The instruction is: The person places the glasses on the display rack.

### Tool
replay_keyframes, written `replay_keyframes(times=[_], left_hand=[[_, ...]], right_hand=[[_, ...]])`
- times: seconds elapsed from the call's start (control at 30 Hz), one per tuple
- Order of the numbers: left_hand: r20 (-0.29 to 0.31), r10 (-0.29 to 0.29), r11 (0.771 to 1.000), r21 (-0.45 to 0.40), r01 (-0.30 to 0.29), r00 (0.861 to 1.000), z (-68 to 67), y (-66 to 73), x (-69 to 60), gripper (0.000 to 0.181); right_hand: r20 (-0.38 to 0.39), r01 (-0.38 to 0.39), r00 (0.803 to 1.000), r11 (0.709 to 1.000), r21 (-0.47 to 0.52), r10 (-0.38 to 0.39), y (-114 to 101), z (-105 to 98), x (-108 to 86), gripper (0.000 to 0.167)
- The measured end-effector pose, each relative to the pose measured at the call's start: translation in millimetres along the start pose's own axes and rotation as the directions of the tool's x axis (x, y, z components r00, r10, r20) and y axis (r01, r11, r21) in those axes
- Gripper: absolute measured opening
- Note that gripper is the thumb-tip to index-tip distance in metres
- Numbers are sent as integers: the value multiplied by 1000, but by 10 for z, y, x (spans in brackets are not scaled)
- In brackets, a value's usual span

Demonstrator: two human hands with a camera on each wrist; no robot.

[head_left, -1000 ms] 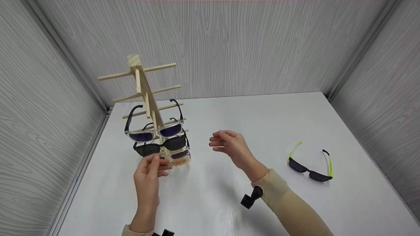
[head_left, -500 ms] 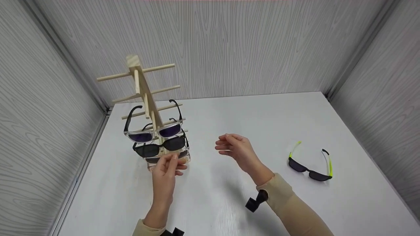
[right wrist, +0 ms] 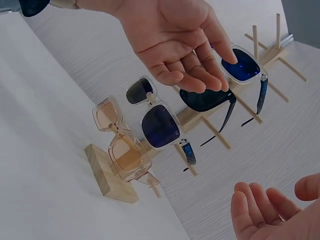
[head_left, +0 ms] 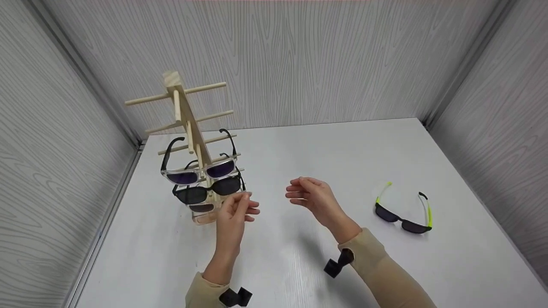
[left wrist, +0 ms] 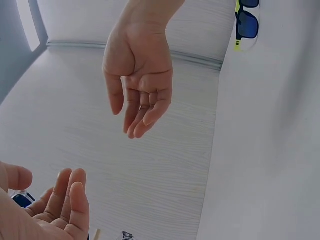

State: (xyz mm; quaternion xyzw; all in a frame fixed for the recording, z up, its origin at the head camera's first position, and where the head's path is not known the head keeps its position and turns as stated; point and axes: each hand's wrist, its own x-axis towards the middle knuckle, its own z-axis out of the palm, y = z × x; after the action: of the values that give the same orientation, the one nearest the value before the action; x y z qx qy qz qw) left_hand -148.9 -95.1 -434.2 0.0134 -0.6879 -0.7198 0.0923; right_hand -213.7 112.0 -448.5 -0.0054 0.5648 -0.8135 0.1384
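My left hand (head_left: 233,218) hovers just right of the lower sunglasses on a wooden rack (head_left: 195,126), its fingers loosely bent and holding nothing. Facing it across a gap, my right hand (head_left: 317,199) also hangs relaxed with nothing in it. Stacked on the rack are clear-framed sunglasses (head_left: 183,177), black sunglasses (head_left: 192,195), a second clear-framed pair (right wrist: 160,126) and peach-tinted glasses (right wrist: 126,152). In the head view, the left hand partly hides the lowest two pairs. The right wrist view shows them on their pegs, above the rack's wooden base (right wrist: 107,177).
Sunglasses with yellow-green temples (head_left: 414,226) lie unfolded on the right part of the white table (head_left: 342,149). Bare pegs (head_left: 205,87) stick out from the rack's upper part. Grey wood-grain panels (head_left: 291,64) stand behind and at both sides.
My left hand has moved right, from in front of the lower glasses to beside them. The right hand has drifted slightly right and toward me. The glasses stay in place.
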Motion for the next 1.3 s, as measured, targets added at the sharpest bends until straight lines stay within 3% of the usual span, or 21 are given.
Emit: replay_keyframes(times=[0.17, 0.47, 1.07, 1.3], left_hand=[[24, 7, 1000, -3, -7, 1000, 111, 19, 37, 27], [60, -6, 1000, -26, 7, 998, 349, -6, 63, 28], [113, -72, 995, -56, 79, 991, 811, -332, 71, 30], [151, -126, 989, -55, 135, 981, 943, -483, 95, 27]], right_hand=[[9, 5, 1000, 1000, -10, -4, 3, -26, -16, 29], [-52, -21, 998, 1000, -6, 21, 32, -118, -49, 27], [-171, -39, 985, 999, -4, 38, 170, -514, -177, 31], [-228, -37, 973, 998, -45, 26, 232, -699, -259, 33]])
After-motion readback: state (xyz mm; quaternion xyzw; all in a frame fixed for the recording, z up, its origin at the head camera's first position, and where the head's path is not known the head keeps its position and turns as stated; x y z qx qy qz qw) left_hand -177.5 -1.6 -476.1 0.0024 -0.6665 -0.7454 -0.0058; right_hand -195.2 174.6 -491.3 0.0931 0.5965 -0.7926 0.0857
